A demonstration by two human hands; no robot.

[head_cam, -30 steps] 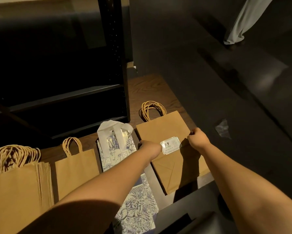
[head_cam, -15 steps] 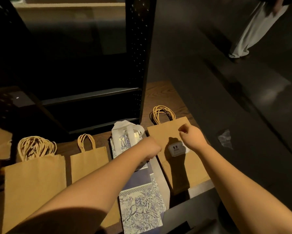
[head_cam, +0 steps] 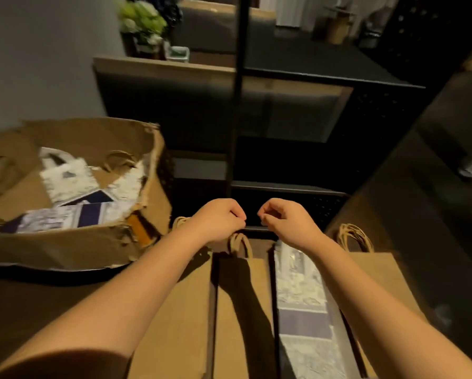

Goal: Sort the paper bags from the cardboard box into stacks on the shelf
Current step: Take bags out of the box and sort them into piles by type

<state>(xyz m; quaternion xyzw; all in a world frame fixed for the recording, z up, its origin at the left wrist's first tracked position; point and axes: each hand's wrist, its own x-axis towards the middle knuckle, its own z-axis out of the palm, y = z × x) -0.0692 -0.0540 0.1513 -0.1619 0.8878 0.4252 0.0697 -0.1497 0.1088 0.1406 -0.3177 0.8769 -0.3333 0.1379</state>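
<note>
My left hand (head_cam: 218, 220) and my right hand (head_cam: 283, 222) hover side by side over the shelf, fingers curled, nothing in either. Below them lie four piles in a row: a stack of brown paper bags (head_cam: 174, 310), a single brown bag (head_cam: 243, 318) with a twine handle just under my left hand, a blue-and-white patterned bag (head_cam: 302, 310), and a larger brown bag (head_cam: 379, 277) at the right. The torn cardboard box (head_cam: 65, 247) stands to the left and holds several more white, patterned and brown bags.
A black metal shelf post (head_cam: 236, 119) rises straight ahead, with dark shelves behind it. A vase of green and white flowers (head_cam: 143, 21) stands at the top on a wooden surface. A dark floor runs along the right.
Both hands have left the large brown bag with the price label and moved left together to above the middle piles. The view swung left and up, which brought the cardboard box into sight.
</note>
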